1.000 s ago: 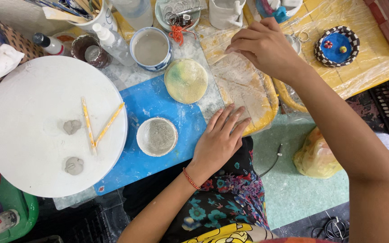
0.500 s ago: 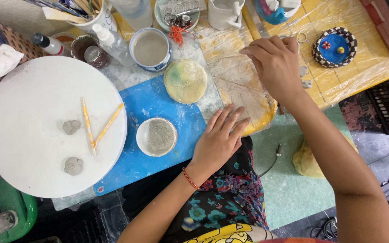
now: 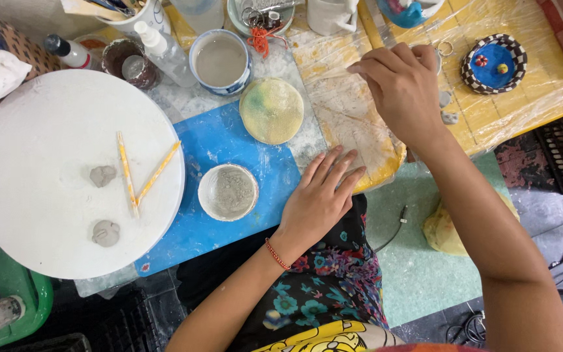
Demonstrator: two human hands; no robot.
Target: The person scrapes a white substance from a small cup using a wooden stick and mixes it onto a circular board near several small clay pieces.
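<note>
My left hand (image 3: 320,195) lies flat with fingers spread on the near edge of a round yellow board (image 3: 386,160), where it meets the blue mat (image 3: 229,140). A clear plastic film (image 3: 343,111) covers the board. My right hand (image 3: 402,85) hovers over the board's far side, its fingertips pinched on the film's upper edge. Left of the board sits a round yellow-green disc (image 3: 271,109). A small bowl of grey slip (image 3: 228,191) stands on the mat near my left hand.
A white round turntable (image 3: 47,117) at left carries two grey clay lumps (image 3: 102,175) and two yellow sticks (image 3: 127,173). A cup of cloudy water (image 3: 219,60), a spray bottle (image 3: 158,49) and jars line the back. A checkered-rim blue dish (image 3: 494,63) sits far right.
My right hand has moved right and toward me, and the raised film has come down flatter on the board. My left hand has stayed in place.
</note>
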